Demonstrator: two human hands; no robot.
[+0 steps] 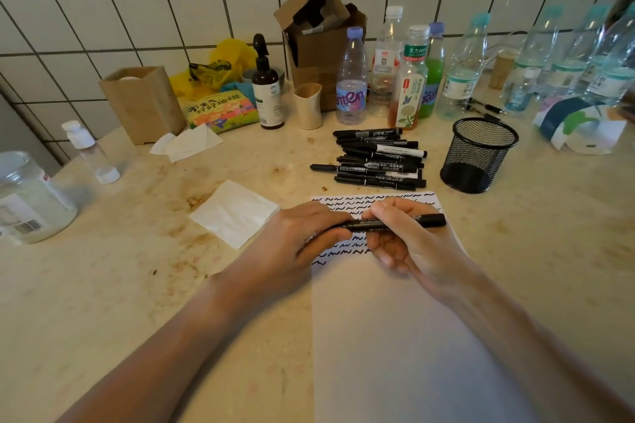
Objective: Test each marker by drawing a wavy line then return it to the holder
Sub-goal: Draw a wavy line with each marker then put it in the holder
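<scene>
Both hands are gripping one black marker [395, 222] level above the paper [395, 336]: left hand [302, 237] pinching its left end, right hand [405, 237] curling round the barrel, long axis pointing right toward the mesh holder [479, 154].

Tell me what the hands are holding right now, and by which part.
Both hold one black marker, level above the paper. The left hand grips its left end, the right hand pinches its middle.
</scene>
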